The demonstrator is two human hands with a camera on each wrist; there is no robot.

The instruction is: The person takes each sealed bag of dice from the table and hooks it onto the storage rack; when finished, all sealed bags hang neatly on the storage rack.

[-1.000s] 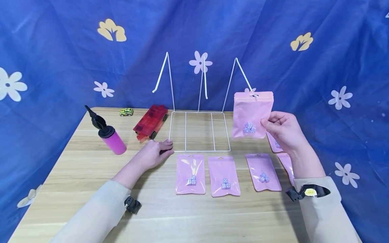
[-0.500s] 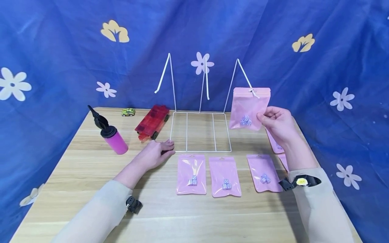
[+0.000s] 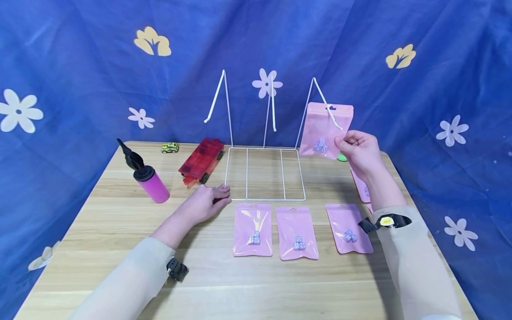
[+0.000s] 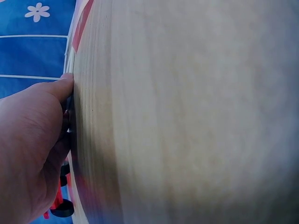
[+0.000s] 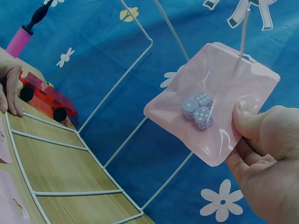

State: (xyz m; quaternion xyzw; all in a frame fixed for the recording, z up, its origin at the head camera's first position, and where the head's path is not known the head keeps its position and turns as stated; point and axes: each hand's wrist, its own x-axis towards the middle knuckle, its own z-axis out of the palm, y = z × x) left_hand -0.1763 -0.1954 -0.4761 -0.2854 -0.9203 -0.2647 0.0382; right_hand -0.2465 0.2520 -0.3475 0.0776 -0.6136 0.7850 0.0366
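My right hand [image 3: 363,155] pinches the lower right edge of a pink zip pouch [image 3: 314,124] with spotted dice inside. In the right wrist view these dice [image 5: 200,110] show through the clear front. The right prong of a white wire display rack [image 3: 283,173] passes through the pouch's hang hole, and its tip shows in front of the pouch. At the rack's front left corner, my left hand [image 3: 202,202] holds the base wire between thumb and fingers; the left wrist view shows the thumb [image 4: 63,87] at that wire.
Pink pouches of dice lie in front of the rack, including a left one [image 3: 253,222], a middle one [image 3: 294,224] and one further right [image 3: 340,218]. Left of the rack are a red toy car [image 3: 202,160], a small green car [image 3: 170,147] and a pink hand pump [image 3: 154,187].
My right hand has moved up and away from me, sliding the pouch further along the right prong. My left hand stays at the rack's corner.
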